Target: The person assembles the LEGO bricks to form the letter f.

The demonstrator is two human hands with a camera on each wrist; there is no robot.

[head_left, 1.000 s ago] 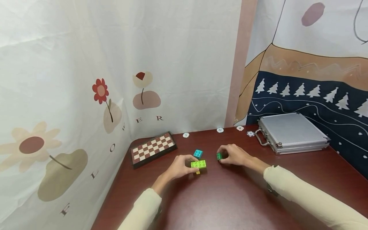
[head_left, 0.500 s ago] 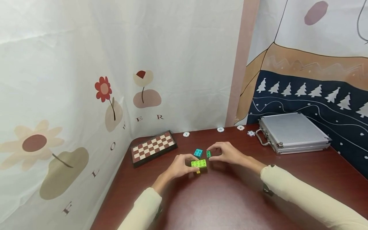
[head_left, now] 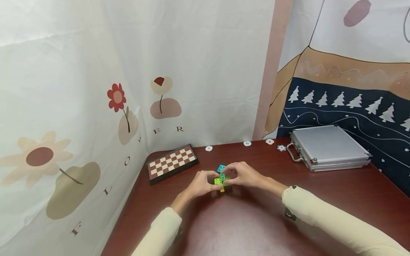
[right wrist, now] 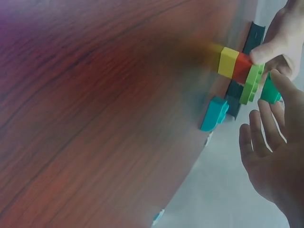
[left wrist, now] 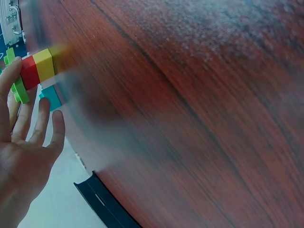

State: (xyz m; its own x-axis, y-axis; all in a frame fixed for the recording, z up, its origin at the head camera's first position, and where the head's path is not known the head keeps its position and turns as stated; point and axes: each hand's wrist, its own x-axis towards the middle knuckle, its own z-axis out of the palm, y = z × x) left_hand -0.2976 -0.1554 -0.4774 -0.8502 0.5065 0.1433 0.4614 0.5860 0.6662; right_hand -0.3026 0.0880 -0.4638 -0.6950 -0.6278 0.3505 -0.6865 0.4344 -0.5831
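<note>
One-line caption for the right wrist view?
Right hand sets a dark green brick onto the stack that the left hand steadies.

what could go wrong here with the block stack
1. The stack of yellow, red and lime green bricks is narrow at its yellow base; as the right hand sets the small dark green brick on the wider lime plate, an off-centre push could tip it, though the left hand steadies it.

2. The teal brick lies loose close beside the stack; a finger could likely knock it away.
</note>
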